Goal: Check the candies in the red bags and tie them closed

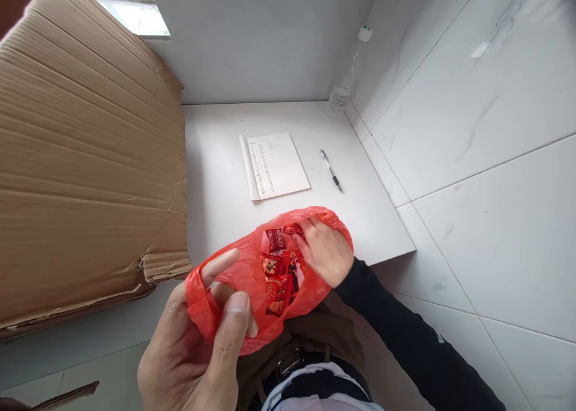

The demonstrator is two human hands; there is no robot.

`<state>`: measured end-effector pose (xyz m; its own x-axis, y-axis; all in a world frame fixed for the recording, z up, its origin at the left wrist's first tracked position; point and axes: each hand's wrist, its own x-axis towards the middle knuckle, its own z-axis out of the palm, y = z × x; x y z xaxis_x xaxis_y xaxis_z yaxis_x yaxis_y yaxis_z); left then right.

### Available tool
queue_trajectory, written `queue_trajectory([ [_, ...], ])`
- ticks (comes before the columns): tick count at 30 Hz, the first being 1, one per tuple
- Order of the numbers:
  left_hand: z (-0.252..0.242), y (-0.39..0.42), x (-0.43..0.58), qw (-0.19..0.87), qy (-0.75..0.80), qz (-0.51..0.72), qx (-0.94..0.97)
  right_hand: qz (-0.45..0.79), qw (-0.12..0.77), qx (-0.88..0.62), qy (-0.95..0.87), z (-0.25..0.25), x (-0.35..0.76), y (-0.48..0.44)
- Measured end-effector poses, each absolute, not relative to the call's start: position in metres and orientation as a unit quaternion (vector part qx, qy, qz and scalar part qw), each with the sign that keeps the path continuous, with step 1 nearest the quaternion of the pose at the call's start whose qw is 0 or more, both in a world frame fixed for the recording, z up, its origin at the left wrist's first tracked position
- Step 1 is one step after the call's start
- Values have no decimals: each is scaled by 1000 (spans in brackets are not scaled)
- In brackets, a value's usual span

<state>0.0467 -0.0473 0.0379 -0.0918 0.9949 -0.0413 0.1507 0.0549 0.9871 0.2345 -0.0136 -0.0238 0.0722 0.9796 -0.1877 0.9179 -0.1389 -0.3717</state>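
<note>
A thin red plastic bag (238,249) hangs open in front of my body, above the near edge of the table. My left hand (204,333) is closed on the bag's gathered handle side, the plastic looped around its fingers. Several small red wrapped snack packets (278,294) lie in the bag; their printing is too small to read. From the right, my right hand (326,249) reaches into the bag's mouth. Its thumb and fingers close around a red snack packet (292,230) at the far side of the pile; the fingertips are partly hidden.
An open notebook (283,165) with handwriting lies on the white table (216,159); a black-gripped pen (332,171) is to its right. A clear plastic bottle (346,81) stands in the back right corner by the tiled wall. Large cardboard (90,153) borders the left side.
</note>
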Motion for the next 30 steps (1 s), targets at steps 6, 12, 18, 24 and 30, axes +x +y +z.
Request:
queue_trajectory([
  [6, 36, -46, 43, 450, 573, 476, 493, 601, 421, -517, -441, -17, 239, -32],
  [12, 38, -47, 46, 441, 567, 481, 503, 705, 453, -439, -323, -30, 234, -35],
  [18, 41, -48, 49, 454, 579, 479, 479, 683, 469, -459, -321, -32, 234, -35],
  [24, 38, -49, 46, 448, 577, 475, 491, 678, 484, -465, -300, -37, 236, -36],
  [30, 37, -49, 46, 447, 577, 465, 501, 662, 500, -470, -302, -39, 237, -37],
])
